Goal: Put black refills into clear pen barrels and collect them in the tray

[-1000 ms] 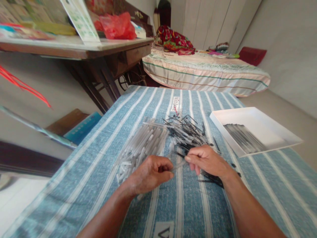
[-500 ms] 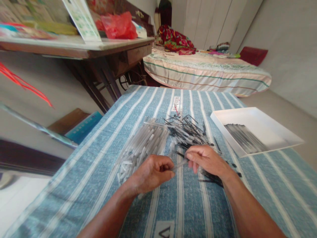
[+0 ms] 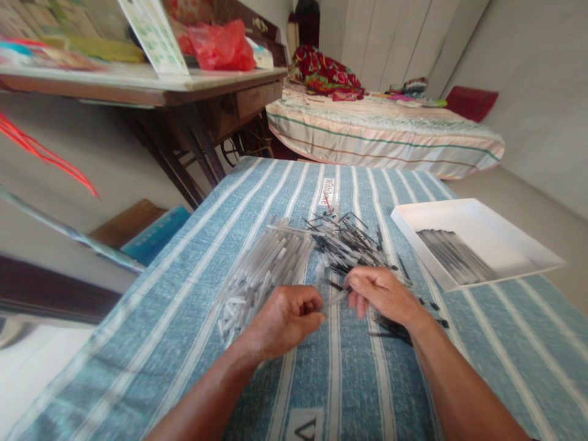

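Observation:
A thin translucent plastic tube point(image 3: 337, 299) spans the gap between my two hands, just above the cloth. My left hand point(image 3: 294, 315) has thumb and forefinger closed at the tube's left end. At its right end my right hand point(image 3: 379, 293) pinches with thumb and forefinger, the other fingers curled; anything else in that pinch is hidden. A heap of clear tubes point(image 3: 271, 263) lies beyond my left hand. Past my right hand is a tangled pile of thin black pieces and tubes point(image 3: 346, 242), with more black pieces point(image 3: 395, 327) partly under that hand.
A white open box point(image 3: 509, 245) stands at the right, holding a row of dark-ended tubes point(image 3: 454, 257). Blue striped cloth point(image 3: 193, 343) covers the table. A wooden desk point(image 3: 220, 89) with a red plastic bag point(image 3: 220, 46) is at the left; a bed point(image 3: 381, 131) lies behind.
Both hands stay almost in place, still pinching at the tube. The tube's angle between the fingers looks slightly different, and the piles and box are unchanged.

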The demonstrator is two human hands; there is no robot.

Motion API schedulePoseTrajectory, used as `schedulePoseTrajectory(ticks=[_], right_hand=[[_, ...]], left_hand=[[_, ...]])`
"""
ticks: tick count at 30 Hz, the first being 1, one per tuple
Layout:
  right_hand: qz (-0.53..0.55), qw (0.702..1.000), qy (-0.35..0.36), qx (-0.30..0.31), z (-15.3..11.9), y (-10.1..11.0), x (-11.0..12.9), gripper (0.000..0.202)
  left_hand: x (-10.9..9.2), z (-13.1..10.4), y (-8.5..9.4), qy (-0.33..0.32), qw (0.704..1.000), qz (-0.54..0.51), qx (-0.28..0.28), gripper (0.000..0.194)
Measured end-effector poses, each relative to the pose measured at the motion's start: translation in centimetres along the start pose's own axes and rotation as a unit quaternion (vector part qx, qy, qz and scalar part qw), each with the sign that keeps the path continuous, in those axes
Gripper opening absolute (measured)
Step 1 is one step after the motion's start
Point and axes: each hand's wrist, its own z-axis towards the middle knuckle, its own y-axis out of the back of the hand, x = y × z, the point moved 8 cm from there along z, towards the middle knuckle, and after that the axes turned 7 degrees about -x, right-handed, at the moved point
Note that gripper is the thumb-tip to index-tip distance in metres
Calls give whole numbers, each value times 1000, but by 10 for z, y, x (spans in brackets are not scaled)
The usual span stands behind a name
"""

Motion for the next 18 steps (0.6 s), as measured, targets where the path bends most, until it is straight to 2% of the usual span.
schedulePoseTrajectory(ticks=[3,5,10,16,18], right_hand=[[7,1000,20,3,-1,0,6,29],[-22,999,19,-16,-1,0,7,34],[-62,996,-22,-68,2,2,-3,46],[-20,999,22,-21,1,1,6,30],[-40,999,23,-29,1,1,8,32]], left_hand=[[-1,-1,-1,-8,1000,3,8,10],[-4,-1,-1,-20,1000,18,1,11],[-14,-1,5,-56,992,99,-58,9],[-12,-2,3,-57,993,92,-54,10],[-12,-3,3,-68,991,101,-57,11]])
